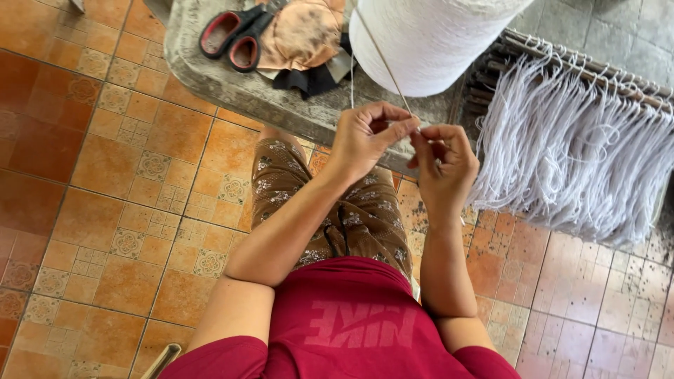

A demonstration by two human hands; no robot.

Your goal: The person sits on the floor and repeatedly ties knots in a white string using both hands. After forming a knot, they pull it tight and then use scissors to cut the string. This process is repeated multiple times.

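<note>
The left hand (365, 137) was closed, its thumb and fingers pinching a thin white cord (382, 56) that ran up tight toward the big white spool (428, 38). The right hand (442, 158) was closed too, its fingertips meeting those of the left hand and gripping the same cord at that point. Both hands stood just in front of the edge of the grey stone bench (232, 88), above the person's knees. The spool stood on the bench, close to its front edge. On the bench to the left lay red-handled scissors (232, 35) beside a peach cloth (298, 31). To the right, a wooden frame (590, 70) carried a row of hanging white cords (576, 154), near the right hand but apart from it. On the left, the orange tiled floor (105, 175) lay wide and open.
</note>
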